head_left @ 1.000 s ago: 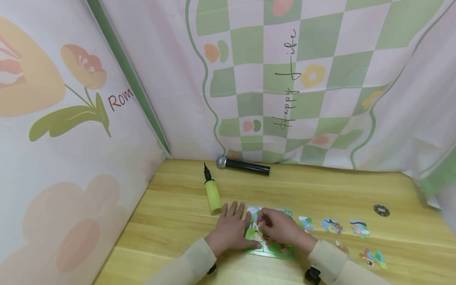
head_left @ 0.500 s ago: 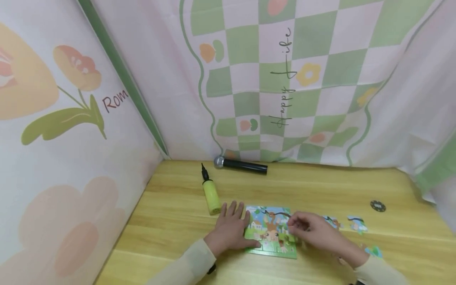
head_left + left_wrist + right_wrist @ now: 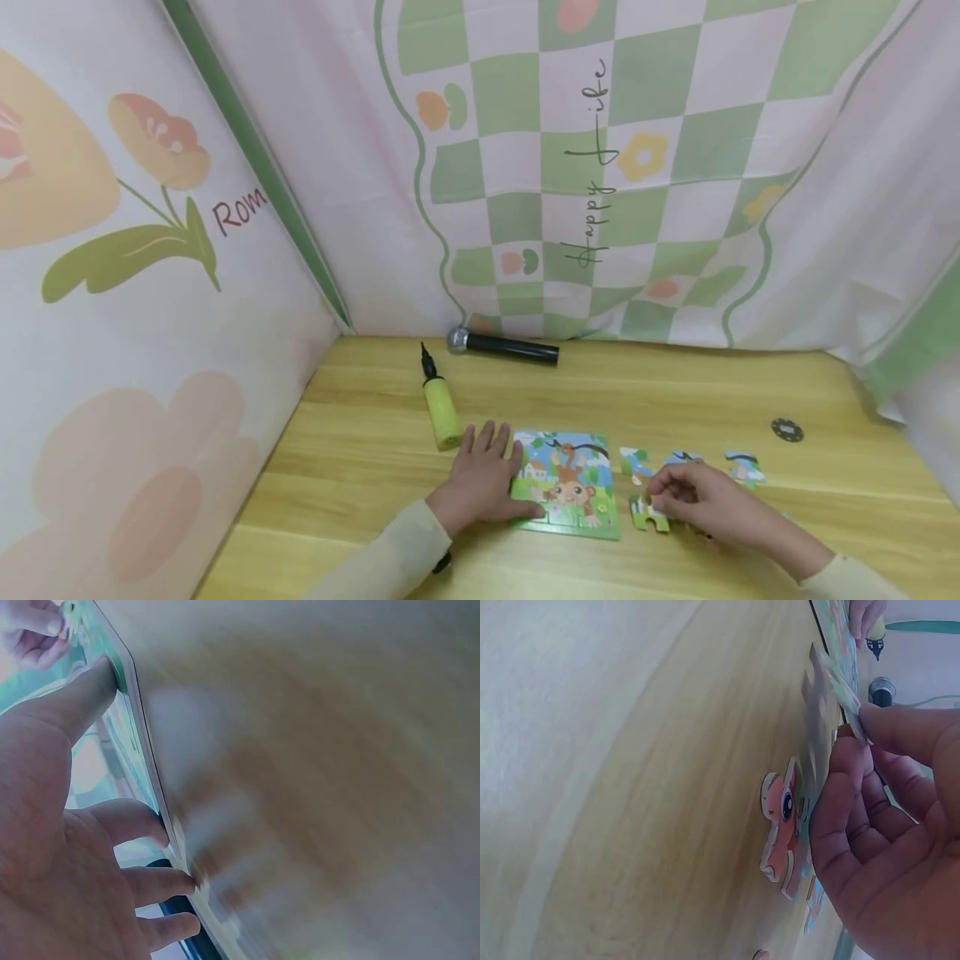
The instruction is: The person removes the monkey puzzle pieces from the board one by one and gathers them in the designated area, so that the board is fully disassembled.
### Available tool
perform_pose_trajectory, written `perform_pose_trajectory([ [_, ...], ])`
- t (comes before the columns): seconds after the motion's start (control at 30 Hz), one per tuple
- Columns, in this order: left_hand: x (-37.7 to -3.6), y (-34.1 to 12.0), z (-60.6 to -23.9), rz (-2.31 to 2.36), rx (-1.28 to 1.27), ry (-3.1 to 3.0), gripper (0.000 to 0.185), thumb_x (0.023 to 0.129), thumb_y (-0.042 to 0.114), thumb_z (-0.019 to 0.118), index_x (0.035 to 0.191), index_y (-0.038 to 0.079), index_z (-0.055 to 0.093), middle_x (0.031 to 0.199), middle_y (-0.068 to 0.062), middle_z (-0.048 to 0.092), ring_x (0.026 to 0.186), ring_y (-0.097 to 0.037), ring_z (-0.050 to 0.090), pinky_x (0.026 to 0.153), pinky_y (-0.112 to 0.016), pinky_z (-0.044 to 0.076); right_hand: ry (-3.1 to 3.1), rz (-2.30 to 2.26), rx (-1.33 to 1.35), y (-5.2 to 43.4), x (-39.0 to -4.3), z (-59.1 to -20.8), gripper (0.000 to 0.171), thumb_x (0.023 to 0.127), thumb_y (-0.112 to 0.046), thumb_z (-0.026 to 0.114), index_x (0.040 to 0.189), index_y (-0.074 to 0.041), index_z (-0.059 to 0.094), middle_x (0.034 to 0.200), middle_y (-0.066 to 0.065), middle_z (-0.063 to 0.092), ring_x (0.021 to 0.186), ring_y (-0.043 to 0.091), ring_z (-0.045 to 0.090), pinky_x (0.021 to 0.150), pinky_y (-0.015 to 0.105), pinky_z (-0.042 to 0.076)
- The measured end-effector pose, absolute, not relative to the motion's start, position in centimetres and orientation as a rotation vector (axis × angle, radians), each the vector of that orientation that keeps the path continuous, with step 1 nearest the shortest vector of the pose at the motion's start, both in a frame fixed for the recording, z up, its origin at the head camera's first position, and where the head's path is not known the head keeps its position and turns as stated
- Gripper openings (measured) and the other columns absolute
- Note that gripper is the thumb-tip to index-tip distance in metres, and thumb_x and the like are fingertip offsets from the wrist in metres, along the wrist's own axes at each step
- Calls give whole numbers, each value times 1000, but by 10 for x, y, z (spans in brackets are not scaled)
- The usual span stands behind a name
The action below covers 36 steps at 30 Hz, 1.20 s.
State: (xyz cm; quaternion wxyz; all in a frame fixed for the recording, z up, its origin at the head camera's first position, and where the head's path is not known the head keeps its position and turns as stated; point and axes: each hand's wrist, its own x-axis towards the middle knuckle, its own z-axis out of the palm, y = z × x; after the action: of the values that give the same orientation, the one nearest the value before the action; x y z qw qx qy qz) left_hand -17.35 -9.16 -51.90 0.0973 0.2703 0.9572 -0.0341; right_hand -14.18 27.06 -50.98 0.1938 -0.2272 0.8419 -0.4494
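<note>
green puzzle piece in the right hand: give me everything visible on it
The green puzzle piece is a small, flat, card-like jigsaw part, mostly grass green with a paler patch at its top and rounded knobs along its lower edge. The right hand pinches its right side between thumb and fingertips; the right wrist view shows it lifted at an angle off the wooden table. It sits just right of the assembled monkey puzzle, apart from it.

Pale yellow-brown striped wooden tabletop, lower half of the frame. Rectangular jigsaw board, lower centre: brown monkey on blue sky over a green ground. Green-edged loose puzzle piece just right of it. Yellow-green cylindrical hand pump with black nozzle. Black microphone with silver head. Pink backdrop cloth, green-and-white checked, with orange and yellow flowers. Black round disc, right.
</note>
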Motion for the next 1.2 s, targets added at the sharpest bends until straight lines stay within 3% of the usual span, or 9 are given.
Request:
perform_pose_trajectory([
  [0.3,-171,-91,-514,-80,802,2819,109,82,91,38,160,15,34,167,-15,16,153,-36,8,120,-57,5,2424,-1196,-651,272,-142,-509,16,103,-22,63,108,-9,69,94,-3,67,81,11,63,67,27,54],
  [0.53,-170,-91,-514,-66,803,2800,109,84,89,38,161,13,30,167,-14,12,153,-35,6,120,-55,3,2551,-1077,-620,273,-141,-502,21,102,-34,62,104,-18,75,93,-11,69,84,7,64,72,27,55],
  [0.97,-169,-90,-514,42,823,2787,108,87,86,39,160,8,29,167,-17,8,153,-35,3,120,-54,1,2492,-1195,-643,264,-141,-499,21,105,-29,59,110,-12,71,97,-3,68,81,14,62,68,28,53],
  [1.2,-172,-76,-511,14,884,2806,105,88,84,38,162,11,24,167,-16,10,153,-36,6,120,-54,3,2485,-1192,-729,240,-149,-493,22,104,-29,60,109,-12,72,94,-3,69,77,13,63,64,28,53],
])
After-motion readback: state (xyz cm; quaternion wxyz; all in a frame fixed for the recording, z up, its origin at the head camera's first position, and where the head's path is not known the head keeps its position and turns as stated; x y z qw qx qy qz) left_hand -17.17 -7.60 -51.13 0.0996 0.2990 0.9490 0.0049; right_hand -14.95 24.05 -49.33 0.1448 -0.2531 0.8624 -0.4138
